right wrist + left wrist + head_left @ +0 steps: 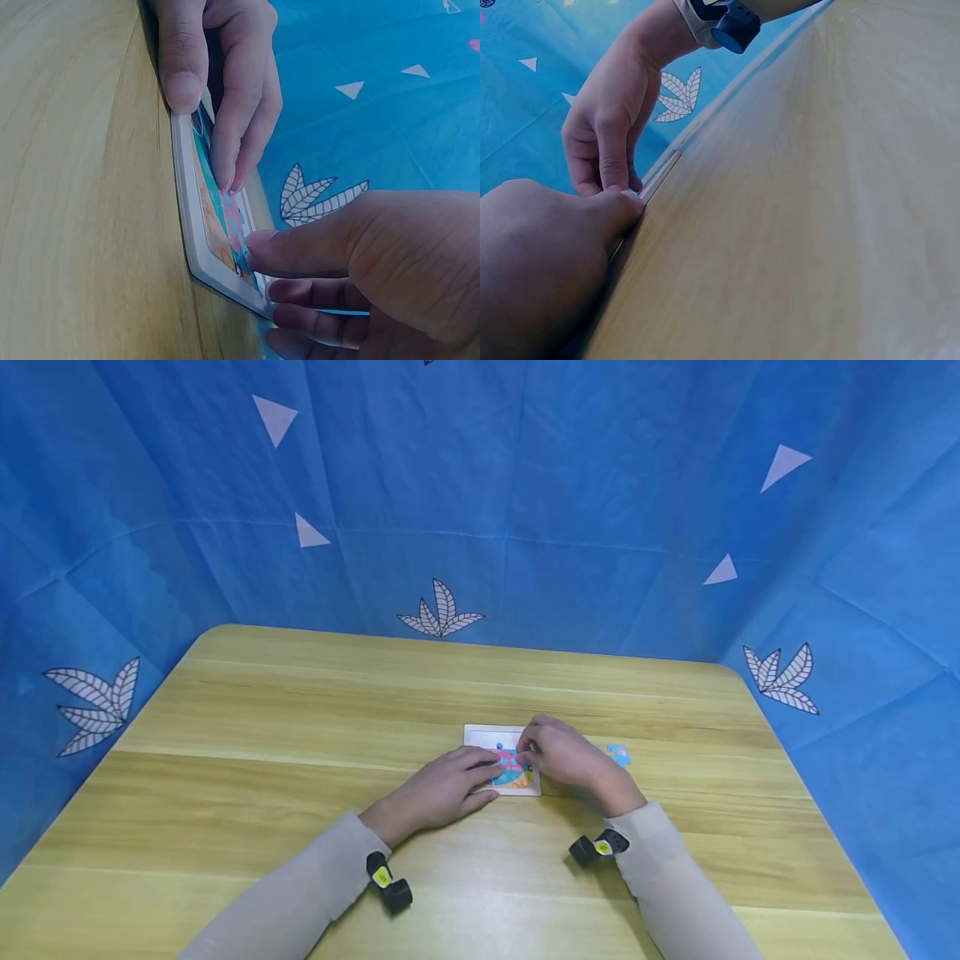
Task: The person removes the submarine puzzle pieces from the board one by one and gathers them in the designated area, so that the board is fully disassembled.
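Note:
A small jigsaw puzzle in a white tray (517,792) lies on the table, with pink, teal and orange pieces fitted in its lower part. My left hand (442,785) rests on its left side, thumb along the near edge and fingertips on the picture. At the tray's right side my right hand (566,752) bends its fingers and pinches a blue puzzle piece (251,264), mostly hidden under the thumb. Part of the tray's upper left is bare white. A loose blue puzzle piece (619,755) lies on the table, just right of my right hand.
The wooden table (262,718) has rounded far corners. A blue cloth (570,485) with white triangles and leaf prints hangs behind it and at both sides. Black wrist cameras (392,885) are strapped over both sleeves.

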`<state>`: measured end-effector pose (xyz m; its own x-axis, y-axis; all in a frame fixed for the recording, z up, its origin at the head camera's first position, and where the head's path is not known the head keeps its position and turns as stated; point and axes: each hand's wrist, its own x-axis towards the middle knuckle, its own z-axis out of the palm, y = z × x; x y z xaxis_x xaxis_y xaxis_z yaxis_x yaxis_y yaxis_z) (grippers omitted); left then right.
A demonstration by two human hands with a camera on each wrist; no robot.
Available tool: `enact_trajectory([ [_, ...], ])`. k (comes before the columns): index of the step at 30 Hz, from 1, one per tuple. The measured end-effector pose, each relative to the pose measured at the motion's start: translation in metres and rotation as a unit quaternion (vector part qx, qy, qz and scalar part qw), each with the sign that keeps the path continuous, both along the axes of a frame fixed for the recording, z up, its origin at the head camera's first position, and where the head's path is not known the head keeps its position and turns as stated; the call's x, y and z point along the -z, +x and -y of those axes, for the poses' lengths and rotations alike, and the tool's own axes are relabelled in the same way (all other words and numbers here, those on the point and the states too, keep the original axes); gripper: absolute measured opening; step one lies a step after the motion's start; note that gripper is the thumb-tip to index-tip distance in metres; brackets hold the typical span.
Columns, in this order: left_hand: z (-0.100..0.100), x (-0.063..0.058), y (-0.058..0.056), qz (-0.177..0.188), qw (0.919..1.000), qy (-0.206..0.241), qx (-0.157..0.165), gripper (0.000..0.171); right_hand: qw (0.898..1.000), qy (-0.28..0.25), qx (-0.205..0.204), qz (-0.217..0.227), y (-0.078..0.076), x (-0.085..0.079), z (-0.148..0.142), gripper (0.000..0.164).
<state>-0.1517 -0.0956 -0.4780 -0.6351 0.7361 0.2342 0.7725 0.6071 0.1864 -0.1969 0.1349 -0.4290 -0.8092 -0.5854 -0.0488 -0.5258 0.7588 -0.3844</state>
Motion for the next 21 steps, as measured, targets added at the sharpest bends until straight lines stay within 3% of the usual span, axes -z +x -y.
enact_trajectory([
  [8, -0.0003, 0.0013, -0.0004, 0.005, 1.0000, -0.005, -0.006, 0.049, 0.999, 0.013, -0.009, -0.035, -0.0003, -0.0019, -0.0016, 0.008],
  [21, -0.0013, -0.0005, 0.0002, 0.013, 0.9999, -0.005, -0.010, 0.049, 0.999, 0.015, -0.011, -0.035, 0.0007, -0.0045, -0.0034, 0.008],
])
